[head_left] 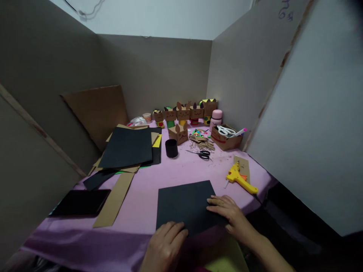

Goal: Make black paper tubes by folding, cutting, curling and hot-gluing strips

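A black sheet of paper (184, 204) lies on the near part of the table, its front edge close to me. At its near left corner my left hand (168, 241) has its fingers bent together over the edge, gripping the sheet. My right hand (227, 211) rests on the sheet's right side, fingers stretched out flat and the thumb by the edge. Beyond the sheet stands a short black paper cylinder (171, 148). Black-handled scissors (202, 153) lie to the right of that cylinder.
A yellow glue gun (239, 179) lies right on a cardboard piece. Left are stacked black sheets (127, 147), a cardboard strip (115, 202) and a dark tablet (81, 203). Cardboard animal faces (183, 112), a pink bottle (216, 119) and a box (227, 141) with white scissors stand behind.
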`<state>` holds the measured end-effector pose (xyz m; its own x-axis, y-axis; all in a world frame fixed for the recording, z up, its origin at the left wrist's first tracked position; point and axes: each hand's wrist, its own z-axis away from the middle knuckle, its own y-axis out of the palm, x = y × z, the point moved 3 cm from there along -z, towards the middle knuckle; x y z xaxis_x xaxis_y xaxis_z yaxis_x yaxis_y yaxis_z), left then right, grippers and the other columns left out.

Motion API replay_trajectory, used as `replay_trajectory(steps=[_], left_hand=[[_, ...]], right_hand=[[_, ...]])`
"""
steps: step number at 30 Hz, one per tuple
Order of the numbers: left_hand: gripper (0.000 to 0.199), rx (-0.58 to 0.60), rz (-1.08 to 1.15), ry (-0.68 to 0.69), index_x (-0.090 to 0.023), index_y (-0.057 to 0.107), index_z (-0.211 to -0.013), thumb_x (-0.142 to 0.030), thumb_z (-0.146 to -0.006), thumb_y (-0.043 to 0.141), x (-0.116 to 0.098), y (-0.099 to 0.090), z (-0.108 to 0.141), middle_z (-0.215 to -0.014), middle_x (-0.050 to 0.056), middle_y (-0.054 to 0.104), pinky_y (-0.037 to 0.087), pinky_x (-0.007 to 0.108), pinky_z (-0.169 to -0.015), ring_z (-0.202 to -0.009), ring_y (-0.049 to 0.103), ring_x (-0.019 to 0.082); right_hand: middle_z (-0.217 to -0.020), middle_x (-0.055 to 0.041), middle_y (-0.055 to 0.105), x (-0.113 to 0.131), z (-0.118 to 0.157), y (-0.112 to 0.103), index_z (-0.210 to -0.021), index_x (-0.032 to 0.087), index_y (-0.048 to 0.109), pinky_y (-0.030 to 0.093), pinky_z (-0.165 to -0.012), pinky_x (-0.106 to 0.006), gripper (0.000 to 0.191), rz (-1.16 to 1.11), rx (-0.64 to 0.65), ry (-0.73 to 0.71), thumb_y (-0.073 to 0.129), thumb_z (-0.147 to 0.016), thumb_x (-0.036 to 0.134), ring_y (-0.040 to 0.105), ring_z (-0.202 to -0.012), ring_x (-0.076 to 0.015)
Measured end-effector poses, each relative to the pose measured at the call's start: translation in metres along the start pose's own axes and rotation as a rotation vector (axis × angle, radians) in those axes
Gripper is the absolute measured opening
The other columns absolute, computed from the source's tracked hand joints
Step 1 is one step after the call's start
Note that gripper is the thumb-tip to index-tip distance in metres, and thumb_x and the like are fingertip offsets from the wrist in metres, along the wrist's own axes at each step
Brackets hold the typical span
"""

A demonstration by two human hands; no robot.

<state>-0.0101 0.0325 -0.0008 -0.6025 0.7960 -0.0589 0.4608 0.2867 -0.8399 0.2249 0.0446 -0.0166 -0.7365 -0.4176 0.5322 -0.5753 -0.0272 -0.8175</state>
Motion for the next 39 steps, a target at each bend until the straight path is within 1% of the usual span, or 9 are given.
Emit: replay_trajectory(steps=[3,6,9,12,17,22,27,32,39], left_hand=[[0.069,0.27,0.062,-0.034,-0.025,0.046,-0.125,0.004,-0.063,0.042,0.018,0.001,0.004,-0.127,0.007,0.057,0.046,0.047,-0.09,-0.114,0.053,0.024],[0.086,0.388,0.116,-0.15,-0.031,0.038,-0.131,0.006,-0.054,0.039,0.045,-0.002,0.015,-0.138,0.003,0.045,0.034,0.054,-0.099,-0.127,0.039,0.023],[0.077,0.376,0.162,-0.176,-0.032,0.045,-0.127,0.005,-0.059,0.038,0.061,-0.003,0.023,-0.134,0.002,0.05,0.034,0.055,-0.098,-0.126,0.04,0.022],[0.056,0.313,0.21,-0.217,-0.031,0.057,-0.115,-0.002,-0.07,0.039,0.064,-0.004,0.022,-0.121,0.002,0.061,0.04,0.052,-0.094,-0.117,0.051,0.022],[0.028,0.149,0.287,-0.46,-0.028,0.068,-0.095,-0.023,-0.081,0.045,0.062,-0.012,0.009,-0.101,0.004,0.072,0.049,0.042,-0.084,-0.097,0.065,0.023],[0.031,0.062,0.259,-0.673,-0.021,0.07,-0.081,-0.038,-0.082,0.044,0.06,-0.012,0.001,-0.079,0.005,0.075,0.051,0.028,-0.067,-0.074,0.067,0.021],[0.043,0.057,0.15,-0.805,-0.019,0.057,-0.061,-0.047,-0.086,0.036,0.064,-0.008,-0.012,-0.052,-0.001,0.061,0.04,0.02,-0.047,-0.051,0.058,0.015],[0.034,0.09,-0.003,-0.859,-0.021,0.049,-0.064,-0.039,-0.088,0.036,0.064,-0.008,-0.025,-0.053,-0.002,0.058,0.032,0.021,-0.048,-0.051,0.057,0.014],[0.027,0.165,-0.177,-0.791,-0.02,0.052,-0.075,-0.031,-0.09,0.033,0.057,-0.009,-0.038,-0.068,0.007,0.067,0.033,0.03,-0.06,-0.067,0.062,0.024]], right_hand=[[-0.127,-0.0061,0.056,-0.004,0.0,-0.004,-0.113,0.024,0.061,0.026,-0.099,-0.054,0.081,-0.004,0.042,-0.009,0.037,-0.04,0.002,0.044,-0.122,-0.0254],[-0.126,-0.0064,0.057,-0.01,0.001,-0.005,-0.113,0.025,0.061,0.026,-0.099,-0.054,0.078,-0.039,0.025,-0.032,0.037,-0.043,0.0,0.046,-0.121,-0.0249],[-0.12,-0.0061,0.061,-0.013,0.002,-0.005,-0.11,0.026,0.063,0.028,-0.098,-0.053,0.072,-0.114,-0.03,-0.055,0.038,-0.049,-0.003,0.05,-0.117,-0.0244],[-0.106,-0.005,0.069,-0.014,-0.002,-0.007,-0.099,0.027,0.069,0.033,-0.095,-0.048,0.054,-0.255,-0.105,-0.024,0.045,-0.06,-0.002,0.057,-0.108,-0.0241],[-0.088,-0.0054,0.073,-0.014,-0.012,-0.014,-0.086,0.023,0.072,0.044,-0.082,-0.038,0.018,-0.355,-0.195,0.115,0.055,-0.077,0.02,0.063,-0.09,-0.0234],[-0.07,-0.0026,0.067,-0.016,-0.022,-0.013,-0.074,0.017,0.066,0.046,-0.058,-0.026,0.03,-0.384,-0.256,0.244,0.047,-0.085,0.036,0.061,-0.066,-0.0188],[-0.066,-0.0017,0.063,-0.02,-0.032,-0.006,-0.075,0.015,0.062,0.042,-0.053,-0.023,0.029,-0.36,-0.357,0.351,0.046,-0.083,0.038,0.057,-0.062,-0.0171],[-0.066,-0.002,0.062,-0.013,-0.039,-0.006,-0.083,0.016,0.062,0.04,-0.056,-0.026,0.023,-0.237,-0.437,0.428,0.046,-0.083,0.033,0.056,-0.061,-0.0178],[-0.075,-0.0066,0.064,-0.011,-0.044,-0.007,-0.083,0.018,0.061,0.039,-0.068,-0.033,0.017,-0.042,-0.45,0.442,0.048,-0.08,0.028,0.056,-0.073,-0.023]])
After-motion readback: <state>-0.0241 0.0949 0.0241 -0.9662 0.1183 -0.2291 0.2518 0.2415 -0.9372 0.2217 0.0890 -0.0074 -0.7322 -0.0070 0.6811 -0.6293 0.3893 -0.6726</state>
